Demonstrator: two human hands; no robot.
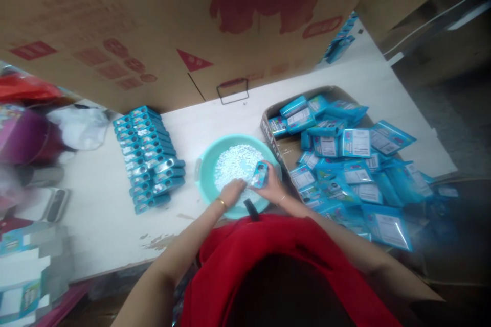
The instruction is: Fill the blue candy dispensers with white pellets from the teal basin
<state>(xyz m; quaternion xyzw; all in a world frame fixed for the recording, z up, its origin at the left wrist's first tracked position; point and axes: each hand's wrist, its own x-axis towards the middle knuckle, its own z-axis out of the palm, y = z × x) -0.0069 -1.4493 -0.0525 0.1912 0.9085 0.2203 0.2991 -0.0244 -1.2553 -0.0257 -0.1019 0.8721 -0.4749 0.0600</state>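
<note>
A turquoise plastic basin (207,163) holds many small white pieces (238,159). My left hand (232,193) is down at the near side of these pieces, its fingers curled together; whatever they pinch is too small to make out. Over the right part of the basin, my right hand (273,187) grips a small blue box (260,174) with a dark round opening, tilted toward my left hand. Left of the basin, two columns of similar blue boxes (148,156) lie packed on the white table (184,133), white bits showing at several of their openings.
On the right, a cardboard carton (286,150) overflows with blue packets (356,143). A large printed cardboard box (153,30) stands along the back. A white plastic bag (82,125), a purple container (26,135) and flattened cartons (23,278) crowd the left side.
</note>
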